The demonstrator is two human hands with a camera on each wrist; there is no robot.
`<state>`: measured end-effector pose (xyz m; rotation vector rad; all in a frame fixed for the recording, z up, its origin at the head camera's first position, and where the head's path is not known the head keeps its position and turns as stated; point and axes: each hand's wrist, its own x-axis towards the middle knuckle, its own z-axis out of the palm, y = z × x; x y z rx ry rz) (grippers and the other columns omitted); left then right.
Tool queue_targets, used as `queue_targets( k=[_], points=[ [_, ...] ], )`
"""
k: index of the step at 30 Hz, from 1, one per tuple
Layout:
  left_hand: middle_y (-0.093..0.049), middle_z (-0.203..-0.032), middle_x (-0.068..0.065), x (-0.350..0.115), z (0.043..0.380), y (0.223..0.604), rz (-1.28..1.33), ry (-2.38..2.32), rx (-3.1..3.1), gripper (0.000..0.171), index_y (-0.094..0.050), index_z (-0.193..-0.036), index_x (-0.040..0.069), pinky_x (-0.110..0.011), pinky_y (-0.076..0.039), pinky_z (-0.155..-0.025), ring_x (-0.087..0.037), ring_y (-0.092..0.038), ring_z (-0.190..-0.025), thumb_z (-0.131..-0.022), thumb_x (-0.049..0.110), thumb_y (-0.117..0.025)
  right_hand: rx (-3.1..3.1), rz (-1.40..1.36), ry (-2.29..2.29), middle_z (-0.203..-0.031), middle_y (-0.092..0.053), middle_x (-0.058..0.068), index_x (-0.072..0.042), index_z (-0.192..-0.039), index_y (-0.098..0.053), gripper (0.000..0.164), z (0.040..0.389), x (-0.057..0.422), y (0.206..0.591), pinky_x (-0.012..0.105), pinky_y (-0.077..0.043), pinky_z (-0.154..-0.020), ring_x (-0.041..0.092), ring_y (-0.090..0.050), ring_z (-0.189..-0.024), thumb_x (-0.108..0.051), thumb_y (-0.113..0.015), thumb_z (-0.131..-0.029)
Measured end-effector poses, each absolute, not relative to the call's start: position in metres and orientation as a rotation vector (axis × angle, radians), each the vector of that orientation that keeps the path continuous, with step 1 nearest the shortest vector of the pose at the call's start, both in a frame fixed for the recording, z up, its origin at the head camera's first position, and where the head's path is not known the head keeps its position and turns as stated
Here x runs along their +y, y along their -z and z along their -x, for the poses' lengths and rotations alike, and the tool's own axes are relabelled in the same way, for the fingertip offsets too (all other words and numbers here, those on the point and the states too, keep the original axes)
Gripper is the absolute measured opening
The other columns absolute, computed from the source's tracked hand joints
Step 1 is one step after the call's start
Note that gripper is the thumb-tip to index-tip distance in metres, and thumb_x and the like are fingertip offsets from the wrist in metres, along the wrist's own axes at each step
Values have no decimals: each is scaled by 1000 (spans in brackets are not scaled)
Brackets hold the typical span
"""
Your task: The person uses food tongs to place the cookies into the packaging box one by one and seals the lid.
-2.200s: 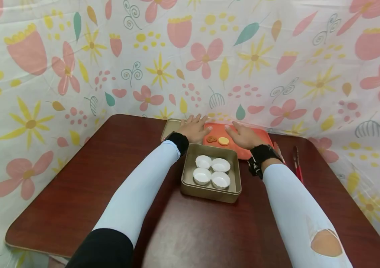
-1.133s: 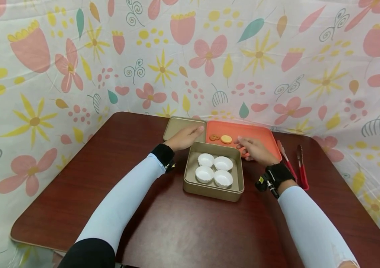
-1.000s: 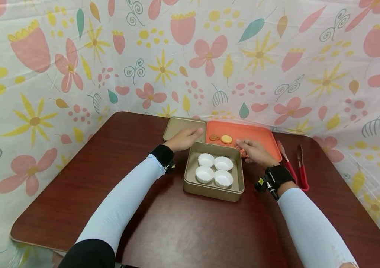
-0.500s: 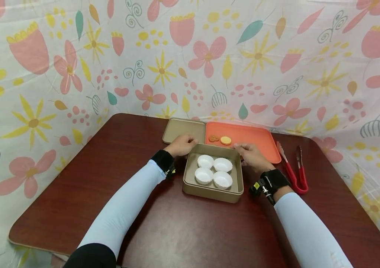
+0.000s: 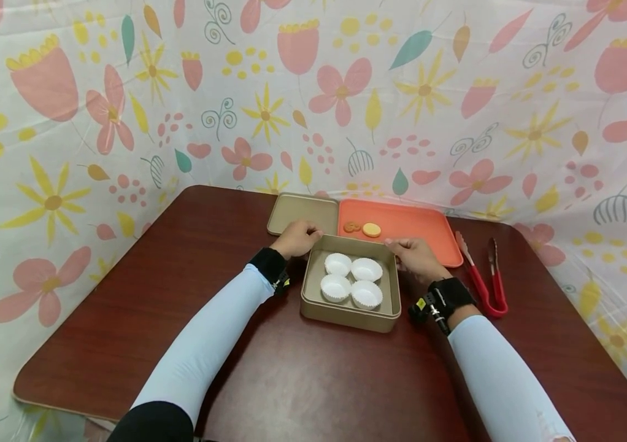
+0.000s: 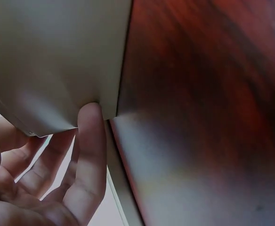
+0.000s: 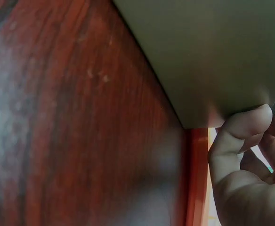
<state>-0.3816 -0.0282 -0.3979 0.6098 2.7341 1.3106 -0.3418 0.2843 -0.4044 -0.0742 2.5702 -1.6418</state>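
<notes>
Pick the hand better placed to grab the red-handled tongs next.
Right, probably: the right hand, at the gold tin, is nearer the red-handled tongs; the left hand is across the tin.

On the tabletop [image 5: 302,380], the tin [image 5: 349,318] holds four cups [image 5: 365,270]; behind it, the lid [image 5: 303,213] lies left of the tray [image 5: 418,224] bearing two cookies [image 5: 371,230]; tongs [image 5: 478,282] lie right.

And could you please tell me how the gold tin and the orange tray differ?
The tin is dull gold, squarish and deep; the tray is orange, oblong and shallow. The tin holds four white cups, while the tray holds a brown pretzel-shaped piece and a round yellow piece. The left hand and right hand grip the tin, but neither holds the tray. Both rest on the table and have rounded corners.
</notes>
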Motion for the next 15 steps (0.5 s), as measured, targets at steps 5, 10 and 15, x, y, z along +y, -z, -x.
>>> queue_targets(
  k=[5,10,15],
  points=[
    [-69,-110,-13,-29,380,396,-621,-1295,2759,24,-75,-114,2,-27,-58,-63,-21,-63,-76,-107,16,-57,2572,77,1676,-97,-72,6,7,-124,-70,45,342,282,403,21,-57,-60,6,-59,-64,-34,-60,-106],
    [-69,-113,-12,-28,379,395,-624,-1263,2782,23,-76,-113,2,-26,-57,-69,-21,-63,-84,-107,16,-57,2618,67,1617,-95,-71,9,4,-121,-72,43,341,282,401,20,-49,-51,8,-53,-54,-34,-61,-106],
    [-70,-118,-13,-29,378,395,-617,-1257,2789,25,-75,-117,3,-28,-58,-74,-24,-65,-93,-107,16,-57,2641,86,1570,-103,-72,12,3,-124,-72,46,341,283,401,21,-55,-55,8,-59,-60,-38,-61,-105]
  ],
)
